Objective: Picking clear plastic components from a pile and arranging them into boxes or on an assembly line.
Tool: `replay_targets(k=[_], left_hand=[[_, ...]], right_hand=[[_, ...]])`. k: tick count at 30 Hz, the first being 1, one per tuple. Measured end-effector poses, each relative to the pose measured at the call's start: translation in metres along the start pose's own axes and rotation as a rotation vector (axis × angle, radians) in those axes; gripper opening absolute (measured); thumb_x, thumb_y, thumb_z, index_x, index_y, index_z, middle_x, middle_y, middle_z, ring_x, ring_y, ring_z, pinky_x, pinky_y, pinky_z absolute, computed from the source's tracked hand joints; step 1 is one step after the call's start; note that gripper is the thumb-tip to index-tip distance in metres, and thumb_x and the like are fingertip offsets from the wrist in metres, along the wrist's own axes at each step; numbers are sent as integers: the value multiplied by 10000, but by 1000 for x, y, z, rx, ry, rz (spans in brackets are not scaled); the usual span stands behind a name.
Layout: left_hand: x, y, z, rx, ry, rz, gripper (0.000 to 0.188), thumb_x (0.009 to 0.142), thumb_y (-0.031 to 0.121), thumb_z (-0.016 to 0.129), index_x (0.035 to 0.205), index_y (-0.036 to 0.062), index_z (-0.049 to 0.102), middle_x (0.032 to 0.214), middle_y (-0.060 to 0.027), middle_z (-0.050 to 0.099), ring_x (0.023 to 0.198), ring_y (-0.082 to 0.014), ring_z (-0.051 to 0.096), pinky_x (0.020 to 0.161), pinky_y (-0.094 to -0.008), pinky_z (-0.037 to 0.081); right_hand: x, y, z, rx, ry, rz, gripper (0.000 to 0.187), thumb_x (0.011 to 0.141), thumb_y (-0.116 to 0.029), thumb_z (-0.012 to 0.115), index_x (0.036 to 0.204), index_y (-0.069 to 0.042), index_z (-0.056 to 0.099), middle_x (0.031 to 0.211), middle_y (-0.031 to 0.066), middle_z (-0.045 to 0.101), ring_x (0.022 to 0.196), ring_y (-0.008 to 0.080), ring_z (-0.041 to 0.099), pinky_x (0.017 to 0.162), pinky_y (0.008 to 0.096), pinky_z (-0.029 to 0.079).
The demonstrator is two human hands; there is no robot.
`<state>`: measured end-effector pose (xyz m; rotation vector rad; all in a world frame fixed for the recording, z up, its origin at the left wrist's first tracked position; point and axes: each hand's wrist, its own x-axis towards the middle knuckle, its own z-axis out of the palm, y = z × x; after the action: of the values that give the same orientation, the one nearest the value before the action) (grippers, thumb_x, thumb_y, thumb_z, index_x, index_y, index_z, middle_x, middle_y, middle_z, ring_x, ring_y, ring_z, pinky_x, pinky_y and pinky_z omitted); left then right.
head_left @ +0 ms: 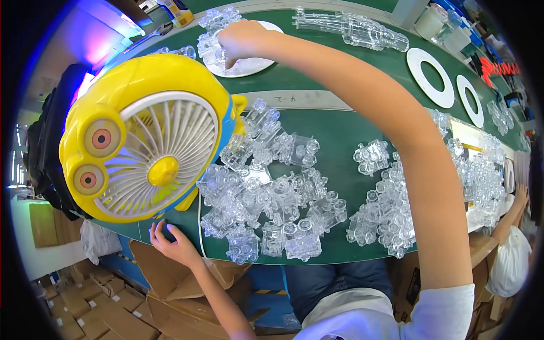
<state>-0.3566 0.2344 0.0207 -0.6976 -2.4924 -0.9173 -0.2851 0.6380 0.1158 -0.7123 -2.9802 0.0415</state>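
My right arm reaches across the bench to the far side. There my right hand [242, 42] closes its fingers on a clear plastic part [211, 50] over a white disc [249, 69]. Another clear part [220, 19] lies just beyond it. My left hand [174, 245] is at the near edge of the green bench, below the yellow fan [164, 171], with fingers apart and nothing in them. A heap of clear plastic parts [272, 195] spreads over the bench in the middle. A second pile [377, 218] sits partly behind my right arm.
White rings [430, 78] lie at the far right, near a long clear plastic toy-gun-shaped piece [357, 31]. A yellow bottle [177, 12] stands at the back left. Cardboard boxes [170, 269] are below the near edge. Another person's arm [510, 212] shows at the right.
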Motion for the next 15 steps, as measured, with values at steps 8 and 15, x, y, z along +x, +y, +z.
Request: replay_targets(k=[8, 15], left_hand=[[0, -2, 3, 7, 0, 17, 195, 776, 106, 506, 926, -3, 567, 1065, -158, 488, 1037, -285, 458, 896, -378, 343], [1, -1, -1, 4, 7, 18, 190, 774, 101, 509, 923, -3, 565, 1055, -155, 487, 1026, -284, 462, 893, -376, 344]], right_hand=[[8, -1, 5, 21, 22, -45, 432, 569, -372, 744, 824, -43, 630, 765, 132, 629, 729, 284, 613, 632, 377, 490], [13, -5, 8, 11, 60, -66, 486, 552, -410, 750, 829, -30, 629, 783, 145, 626, 757, 297, 611, 645, 386, 495]])
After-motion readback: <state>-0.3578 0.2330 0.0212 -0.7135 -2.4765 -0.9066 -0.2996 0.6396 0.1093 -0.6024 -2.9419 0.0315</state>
